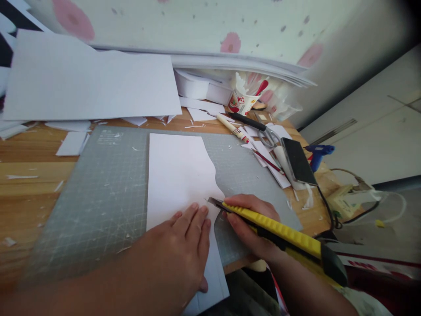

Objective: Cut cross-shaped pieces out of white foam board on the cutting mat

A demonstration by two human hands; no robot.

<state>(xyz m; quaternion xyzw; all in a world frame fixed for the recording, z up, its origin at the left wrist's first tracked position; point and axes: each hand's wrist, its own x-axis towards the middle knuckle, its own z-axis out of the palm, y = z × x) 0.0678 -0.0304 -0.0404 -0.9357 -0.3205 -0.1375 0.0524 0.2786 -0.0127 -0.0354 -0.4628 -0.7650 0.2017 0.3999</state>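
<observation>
A white foam board (177,171) with a wavy right edge lies on the grey cutting mat (108,188), its near end reaching past the mat's front edge. My left hand (184,245) rests flat on the board, fingers stretched out over its lower half. In my right hand (253,219) is a yellow and black utility knife (279,228), gripped near its front. Its blade is out and its tip lies over the board close to the wavy edge, just beyond my left fingertips. A short thin mark shows at the tip.
A large white board (92,83) stands at the back left. Right of the mat lie a smartphone (297,160), scissors (270,137), a pencil (268,161) and paper scraps. Behind them stands a paper cup (241,101); a blue glue gun (319,153) sits at the right edge.
</observation>
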